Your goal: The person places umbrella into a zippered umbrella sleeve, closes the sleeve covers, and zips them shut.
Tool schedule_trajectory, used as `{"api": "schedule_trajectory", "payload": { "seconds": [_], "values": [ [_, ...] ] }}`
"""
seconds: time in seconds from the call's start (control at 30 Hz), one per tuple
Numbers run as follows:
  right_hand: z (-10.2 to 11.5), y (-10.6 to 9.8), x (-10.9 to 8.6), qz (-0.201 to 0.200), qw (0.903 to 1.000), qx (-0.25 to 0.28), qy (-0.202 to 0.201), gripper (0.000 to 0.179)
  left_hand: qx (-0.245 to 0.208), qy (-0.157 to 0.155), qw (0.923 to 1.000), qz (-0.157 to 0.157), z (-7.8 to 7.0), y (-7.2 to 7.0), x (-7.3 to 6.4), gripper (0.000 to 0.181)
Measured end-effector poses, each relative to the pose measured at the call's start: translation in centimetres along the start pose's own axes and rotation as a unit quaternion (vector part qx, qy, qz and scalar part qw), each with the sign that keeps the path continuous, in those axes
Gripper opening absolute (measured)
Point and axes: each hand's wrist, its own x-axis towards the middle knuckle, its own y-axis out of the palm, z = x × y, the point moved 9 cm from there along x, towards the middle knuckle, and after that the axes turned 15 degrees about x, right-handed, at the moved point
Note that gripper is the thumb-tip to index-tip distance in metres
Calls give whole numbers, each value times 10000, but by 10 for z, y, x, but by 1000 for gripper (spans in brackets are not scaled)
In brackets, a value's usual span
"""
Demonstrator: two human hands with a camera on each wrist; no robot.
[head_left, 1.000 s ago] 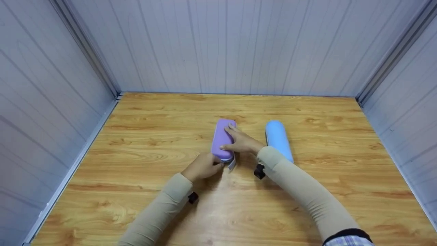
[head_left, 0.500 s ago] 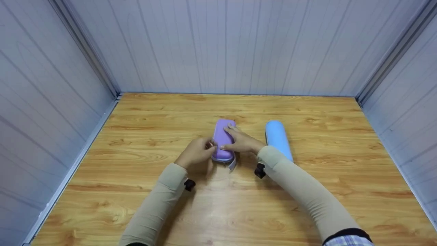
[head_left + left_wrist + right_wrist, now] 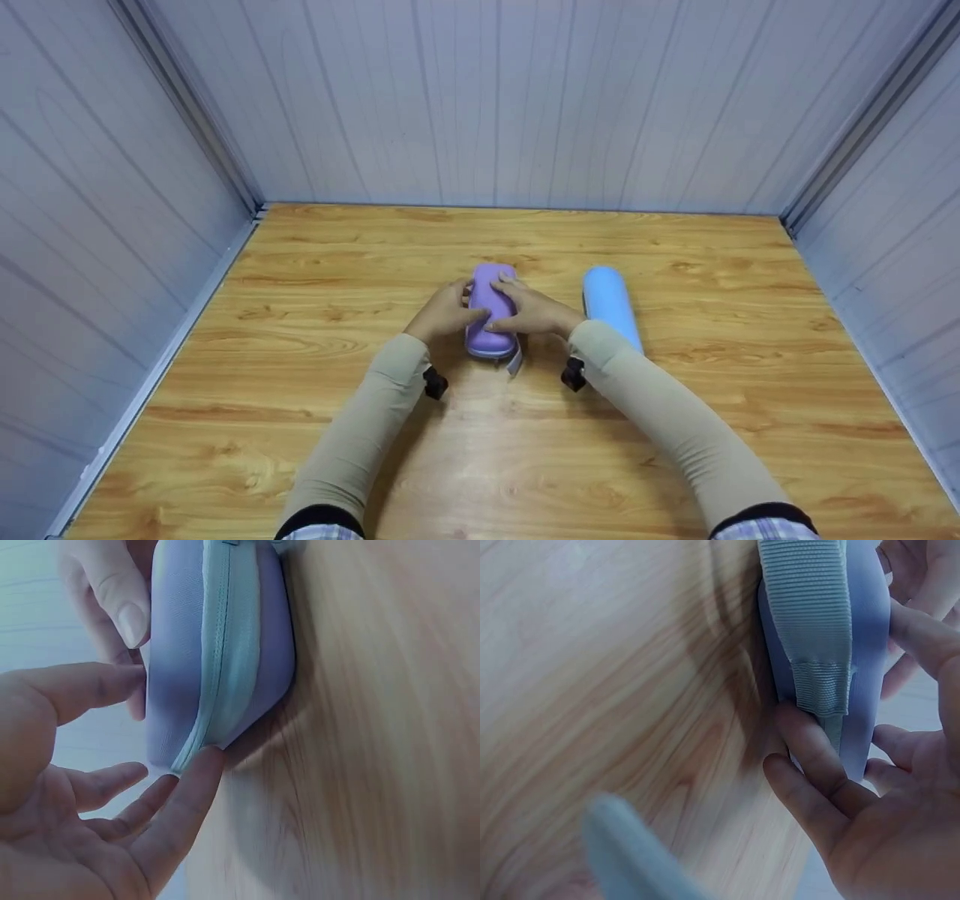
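Note:
A purple hard-shell zippered case (image 3: 487,289) lies lengthwise on the wooden table, between both hands. My left hand (image 3: 442,311) holds its left side, thumb on the top face and a finger at the pale zip band (image 3: 236,652). From the right, my right hand (image 3: 536,309) grips it, with the thumb and a fingertip on top. In the right wrist view, other fingers reach down the side by a ribbed grey strap (image 3: 810,607). The strap's loop hangs out at the case's near right corner. The zip looks closed along the part that shows in the left wrist view.
A light blue case (image 3: 611,304) of similar shape lies to the right, partly behind the right forearm. Pale panel walls (image 3: 495,105) enclose the wooden table (image 3: 337,262) at the back and both sides.
My left hand has left the case's near end, moved up and forward, and now holds the left side. The right hand stays in place on the case, which has barely shifted.

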Motion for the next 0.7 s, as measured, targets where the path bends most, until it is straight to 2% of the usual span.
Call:
{"api": "schedule_trajectory", "payload": {
  "seconds": [0.13,0.23,0.43,0.7],
  "values": [
    [0,0,-1,-24,10000,-31,-56,92,107,-5,9999,68,-2,2,6,82],
    [0,0,-1,-38,9999,-118,-81,93,234,-45,9997,104,0,3,9,82],
    [0,-1,-2,-52,9998,-164,-124,94,198,-118,9995,214,1,4,11,81],
    [3,-1,-8,-543,9978,-196,-318,86,280,8,9995,127,-3,3,11,79]
  ]
}}
